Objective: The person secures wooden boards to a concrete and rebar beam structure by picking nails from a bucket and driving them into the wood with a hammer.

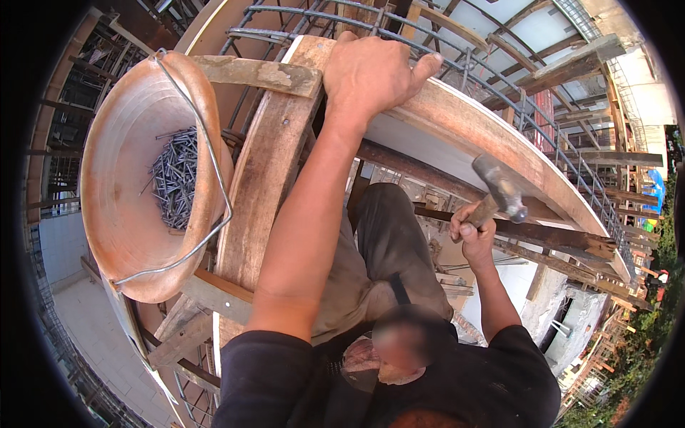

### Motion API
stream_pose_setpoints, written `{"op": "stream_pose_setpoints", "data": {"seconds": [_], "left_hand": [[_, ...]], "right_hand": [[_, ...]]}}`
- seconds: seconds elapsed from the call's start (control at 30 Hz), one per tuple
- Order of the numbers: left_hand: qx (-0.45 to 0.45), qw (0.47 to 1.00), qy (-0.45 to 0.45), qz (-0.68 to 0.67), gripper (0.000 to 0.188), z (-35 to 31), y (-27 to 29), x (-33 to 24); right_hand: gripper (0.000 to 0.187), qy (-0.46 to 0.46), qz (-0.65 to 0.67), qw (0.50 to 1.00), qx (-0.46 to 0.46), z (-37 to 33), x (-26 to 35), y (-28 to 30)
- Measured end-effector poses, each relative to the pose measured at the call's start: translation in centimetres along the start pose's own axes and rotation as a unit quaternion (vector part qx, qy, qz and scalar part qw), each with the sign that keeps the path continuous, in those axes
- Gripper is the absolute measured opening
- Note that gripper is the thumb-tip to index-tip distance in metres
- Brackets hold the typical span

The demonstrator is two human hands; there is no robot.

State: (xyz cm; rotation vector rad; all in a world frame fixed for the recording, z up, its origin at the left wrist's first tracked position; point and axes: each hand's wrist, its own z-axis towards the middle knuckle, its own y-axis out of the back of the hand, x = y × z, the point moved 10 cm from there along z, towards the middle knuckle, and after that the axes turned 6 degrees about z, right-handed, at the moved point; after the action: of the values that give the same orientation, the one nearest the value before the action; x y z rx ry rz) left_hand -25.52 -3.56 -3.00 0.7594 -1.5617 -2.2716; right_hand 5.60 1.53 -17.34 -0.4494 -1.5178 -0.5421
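- hammer (499, 189) is well right of the bucket (118, 178), head up off the wood, clear of the curved beam (510, 146).
- right hand (474, 232) wraps the handle, fingers closed on it; handle is foreshortened, can't tell how far down the grip sits. probably held loose of everything to leave swinging room.
- left hand (371, 75) lies right of the bucket's upper rim, over the corner where plank (260, 178) and curved beam meet. thumb spread out, fingertips hidden past the edge; can't tell if it pinches or just presses. likely there for support or to steady the wood.
- nails (178, 178) heaped inside the bucket; its mouth is tilted toward the person, likely for easy reach. wire handle (214, 167) slants across the mouth.
- bucket sits beside the plank, one short board (260, 75) at its upper right, another (217, 296) at its lower right; looks propped by them, contact mostly hidden.
- surface: worn brown timber, scuffed, nail head or hole in the plank right of the bucket.
- room: looks like an open building site. rebar (399, 32) above and right of the bucket, pale floor (93, 321) below it, greenery (635, 378) far right of it.
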Motion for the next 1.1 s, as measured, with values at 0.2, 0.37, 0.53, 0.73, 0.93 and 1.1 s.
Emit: {"op": "stream_pose_setpoints", "data": {"seconds": [0.2, 0.37, 0.53, 0.73, 0.93, 1.1], "left_hand": [[0.016, 0.999, 0.007, 0.028, 0.067, 0.0, 0.7, 0.6], [0.003, 1.000, -0.008, -0.002, 0.065, 0.4, -0.3, -0.4], [-0.021, 0.998, -0.043, 0.030, 0.063, -0.1, 0.7, -0.9], [0.007, 0.998, 0.030, -0.061, 0.058, -0.2, 1.6, 0.3], [-0.177, 0.866, 0.091, -0.459, 0.035, -4.4, 4.9, 1.8], [-0.154, 0.888, 0.188, -0.390, 0.030, -11.6, 6.5, 0.2]], "right_hand": [[0.022, 0.170, -0.286, 0.913, -0.238, 4.7, 17.4, 6.7], [0.033, 0.161, -0.270, 0.936, -0.160, 8.6, 15.9, 10.1], [0.039, 0.105, -0.203, 0.968, -0.102, 9.2, 14.4, 9.8], [0.042, 0.096, -0.166, 0.974, -0.121, 9.5, 14.7, 11.2], [0.043, 0.090, -0.222, 0.962, -0.135, 9.8, 14.2, 11.8], [0.044, 0.060, -0.174, 0.973, -0.139, 10.0, 13.6, 12.3]]}}
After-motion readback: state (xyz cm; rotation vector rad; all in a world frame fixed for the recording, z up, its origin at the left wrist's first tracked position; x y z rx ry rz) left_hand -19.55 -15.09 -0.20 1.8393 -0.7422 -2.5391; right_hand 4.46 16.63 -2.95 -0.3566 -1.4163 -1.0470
